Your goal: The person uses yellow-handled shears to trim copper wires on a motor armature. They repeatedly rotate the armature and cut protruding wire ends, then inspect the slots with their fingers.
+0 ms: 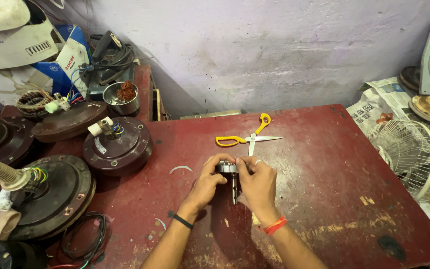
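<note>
Fingers of both my hands are clamped round the small motor rotor (228,169), left hand (209,182) cupping one side, right hand (257,182) pinching the other, thumbs pressed in on top. It sits between my palms, held just above the red table (324,164), its steel shaft (234,192) pointing back toward me. I'd say the risk right now is grip: that metal core looks smooth, and if one thumb eases off, it could roll out and knock against the tabletop. Watch those yellow-handled scissors (247,138) too, lying blades apart just beyond my knuckles; a forward jerk of my hands could catch a point. Off to my left the fan motor housing (118,144) with loose wires stands well apart, so no snag there, I reckon.
</note>
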